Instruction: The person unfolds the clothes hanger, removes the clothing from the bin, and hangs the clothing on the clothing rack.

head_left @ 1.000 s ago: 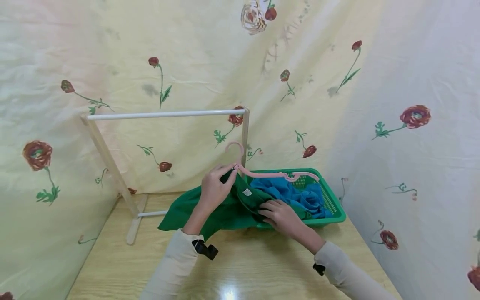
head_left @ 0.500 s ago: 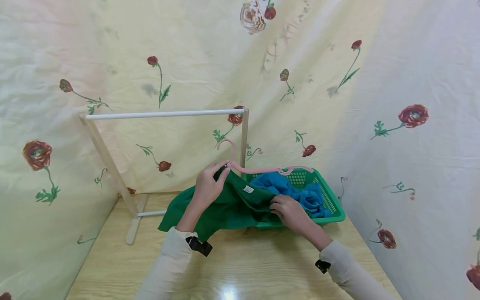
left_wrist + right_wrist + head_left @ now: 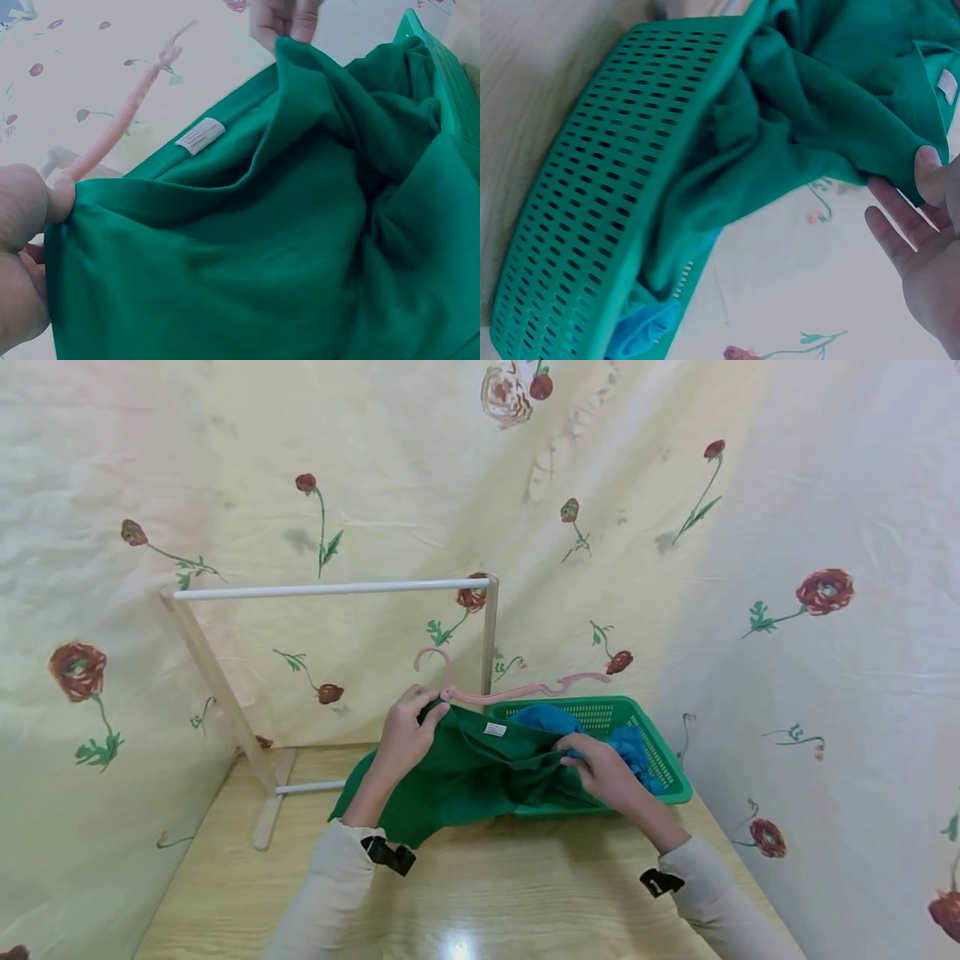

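Observation:
A green garment (image 3: 465, 785) is stretched between my two hands, its opening facing up with a small white label (image 3: 495, 729) inside the edge. My left hand (image 3: 405, 739) pinches one corner of that edge together with the middle of a pink clothes hanger (image 3: 487, 697). The hanger's hook points up and one arm reaches right, behind the garment. Thumb and fingers of my right hand (image 3: 603, 772) pinch the opposite side of the edge; the right wrist view shows this hand (image 3: 930, 240) at the cloth's tip. Folds of the garment drape over the basket.
A green perforated basket (image 3: 671, 760) stands at the right with blue cloth (image 3: 551, 717) in it. To the left, a wooden rack with a white top bar (image 3: 337, 587) stands on the wood-grain table (image 3: 495, 893). Floral fabric (image 3: 645, 568) encloses the back and sides.
My left hand has shifted left with the hanger and garment corner. My right hand has moved right along the edge, spreading the opening wider and covering more of the blue cloth.

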{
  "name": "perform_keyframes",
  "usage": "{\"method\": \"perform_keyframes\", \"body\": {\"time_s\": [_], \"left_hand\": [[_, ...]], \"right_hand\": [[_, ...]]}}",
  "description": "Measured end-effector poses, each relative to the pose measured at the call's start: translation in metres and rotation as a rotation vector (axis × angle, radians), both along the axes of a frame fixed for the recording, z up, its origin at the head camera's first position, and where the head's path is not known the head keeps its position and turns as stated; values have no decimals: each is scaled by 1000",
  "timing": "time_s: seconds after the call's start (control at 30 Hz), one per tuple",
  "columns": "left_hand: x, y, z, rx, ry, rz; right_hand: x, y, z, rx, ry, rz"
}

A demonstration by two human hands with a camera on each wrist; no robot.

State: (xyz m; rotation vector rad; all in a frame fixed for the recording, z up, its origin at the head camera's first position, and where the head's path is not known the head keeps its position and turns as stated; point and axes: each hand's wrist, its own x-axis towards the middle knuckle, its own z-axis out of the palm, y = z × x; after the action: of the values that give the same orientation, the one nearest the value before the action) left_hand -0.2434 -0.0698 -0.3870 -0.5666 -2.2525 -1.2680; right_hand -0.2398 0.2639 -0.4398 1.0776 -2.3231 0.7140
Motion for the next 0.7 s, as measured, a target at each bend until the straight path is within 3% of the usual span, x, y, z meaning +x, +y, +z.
{"method": "perform_keyframes", "body": {"time_s": [0.23,0.5,0.7], "left_hand": [[0,-2,-2,-32,-16,5],[-2,-3,-6,21,-19,-4],[-2,-3,-7,20,-18,-2]], "right_hand": [[0,3,12,-26,-94,5],[1,6,15,-47,-85,-7],[5,9,21,-48,-27,-56]]}}
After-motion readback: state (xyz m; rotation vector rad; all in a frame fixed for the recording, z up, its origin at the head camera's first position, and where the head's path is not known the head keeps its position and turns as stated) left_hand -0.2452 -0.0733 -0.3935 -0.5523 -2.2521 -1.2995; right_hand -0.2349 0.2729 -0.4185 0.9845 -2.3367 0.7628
